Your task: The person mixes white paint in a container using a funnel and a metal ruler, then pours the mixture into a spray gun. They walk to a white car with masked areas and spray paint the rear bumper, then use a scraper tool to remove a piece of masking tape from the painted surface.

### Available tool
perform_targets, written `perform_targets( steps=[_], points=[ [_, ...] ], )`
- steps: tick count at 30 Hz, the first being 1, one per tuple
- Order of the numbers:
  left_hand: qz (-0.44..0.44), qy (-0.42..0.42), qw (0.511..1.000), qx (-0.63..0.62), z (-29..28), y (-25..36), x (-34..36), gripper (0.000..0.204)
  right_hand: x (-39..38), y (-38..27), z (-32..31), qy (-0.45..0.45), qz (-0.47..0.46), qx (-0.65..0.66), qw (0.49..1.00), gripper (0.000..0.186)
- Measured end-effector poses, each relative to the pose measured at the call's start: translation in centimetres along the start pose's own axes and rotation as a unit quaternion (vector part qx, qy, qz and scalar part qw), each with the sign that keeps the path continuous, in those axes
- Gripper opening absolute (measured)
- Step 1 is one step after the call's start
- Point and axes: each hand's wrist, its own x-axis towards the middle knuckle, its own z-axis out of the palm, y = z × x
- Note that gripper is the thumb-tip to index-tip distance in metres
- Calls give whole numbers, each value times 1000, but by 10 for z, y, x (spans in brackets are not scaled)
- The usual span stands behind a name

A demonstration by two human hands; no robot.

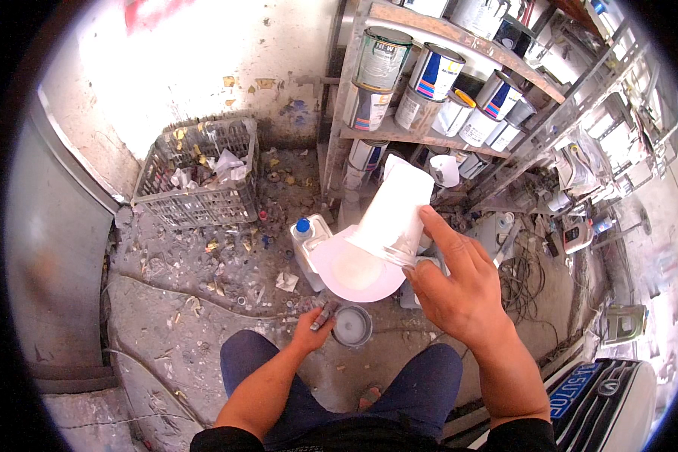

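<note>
My right hand (463,282) grips a white tapered cup-like piece (392,207) by its ringed rim, tilted with the narrow end up. Just behind and below it is a pale, flat, rounded piece (354,282); I cannot tell whether the two are joined. Lower down, my left hand (311,331) is closed on a small dark grey item (324,316) that I cannot make out, beside an open round tub of grey material (350,325) on the floor. A white jug with a blue cap (307,245) stands behind, partly hidden by the pale piece.
Metal shelving (444,139) holds several cans (433,71) ahead. A crate with litter (169,207) is by the wall at left, near a metal panel (68,264). Cables (527,279) lie on the littered floor. A car's front (606,395) is at the lower right.
</note>
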Motion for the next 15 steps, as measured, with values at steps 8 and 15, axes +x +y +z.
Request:
perform_targets(
  steps=[8, 15],
  points=[
    [4, -10, 1000, -13, 0, -1, 0, 23, -1, -1, -1, -1, 9, -1, 1000, 12],
    [-8, -11, 1000, -16, 0, 3, -2, 23, -4, -2, -2, -5, 46, 33, 998, 12]
  ],
)
